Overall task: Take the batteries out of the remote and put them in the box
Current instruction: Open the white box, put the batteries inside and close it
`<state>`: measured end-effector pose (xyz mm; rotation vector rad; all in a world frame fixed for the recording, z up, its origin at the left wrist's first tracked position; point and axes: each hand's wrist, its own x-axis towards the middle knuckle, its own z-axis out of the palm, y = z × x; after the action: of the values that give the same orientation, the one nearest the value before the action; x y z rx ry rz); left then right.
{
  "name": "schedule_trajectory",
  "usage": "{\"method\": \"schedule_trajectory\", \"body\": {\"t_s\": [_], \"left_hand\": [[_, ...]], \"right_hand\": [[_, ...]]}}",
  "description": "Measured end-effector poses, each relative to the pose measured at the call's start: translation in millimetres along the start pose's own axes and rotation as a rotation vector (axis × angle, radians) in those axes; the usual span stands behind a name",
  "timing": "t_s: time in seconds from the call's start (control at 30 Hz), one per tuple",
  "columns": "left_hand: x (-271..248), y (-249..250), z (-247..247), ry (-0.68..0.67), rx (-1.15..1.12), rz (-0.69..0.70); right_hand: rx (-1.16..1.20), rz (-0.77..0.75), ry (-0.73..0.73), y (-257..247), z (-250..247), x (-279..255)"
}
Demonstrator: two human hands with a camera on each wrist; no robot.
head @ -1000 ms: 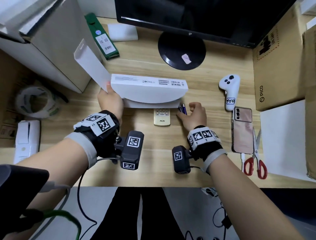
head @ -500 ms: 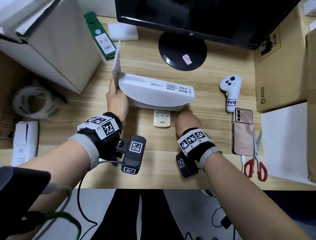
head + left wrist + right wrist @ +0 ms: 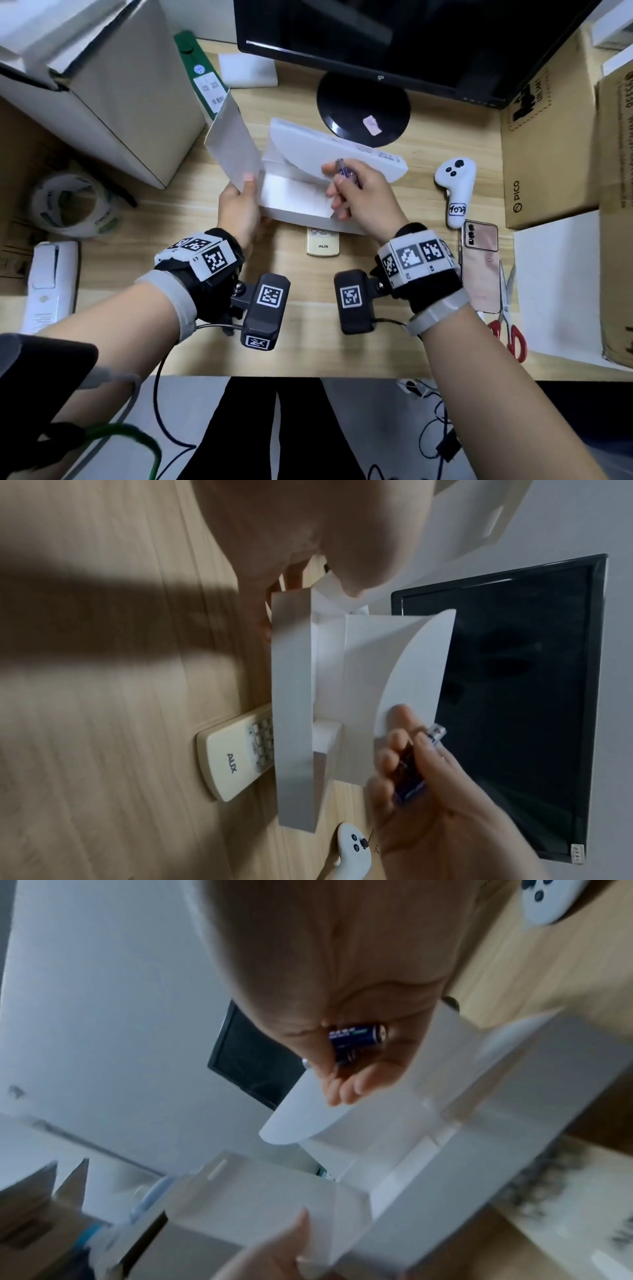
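Over open box (image 3: 294, 202), right hand (image 3: 363, 198) gripping batteries (image 3: 344, 169) (blue)

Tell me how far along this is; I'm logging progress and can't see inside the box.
Done: the batteries are out of the remote, which lies on the desk. In hand: the right hand holds them over the white box, while the left hand holds its flap open. Left: dropping them in; none visibly lie inside yet.
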<state>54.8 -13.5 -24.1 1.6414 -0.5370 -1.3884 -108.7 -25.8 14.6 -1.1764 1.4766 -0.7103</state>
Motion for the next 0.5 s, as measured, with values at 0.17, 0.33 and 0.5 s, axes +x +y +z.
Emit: {"method": "schedule_trajectory", "body": {"t_s": [0.17,0.33,0.5], "left_hand": [[-1.4,-5.1,-1.6,-0.021,-0.028,-0.071],[-3.9,-5.3,-2.2,-0.037,-0.043,-0.071],[-5.0,-7.0,-1.4,-0.025,-0.052,-0.068]], "right_hand": [[0.061,0.172,-0.095,-5.8,9.5,15.5],[0.052,0.378,-0.028,4.2,32.9,27.6],[-0.082,0.4,-0.073,-0.8,29.9,23.2]]}}
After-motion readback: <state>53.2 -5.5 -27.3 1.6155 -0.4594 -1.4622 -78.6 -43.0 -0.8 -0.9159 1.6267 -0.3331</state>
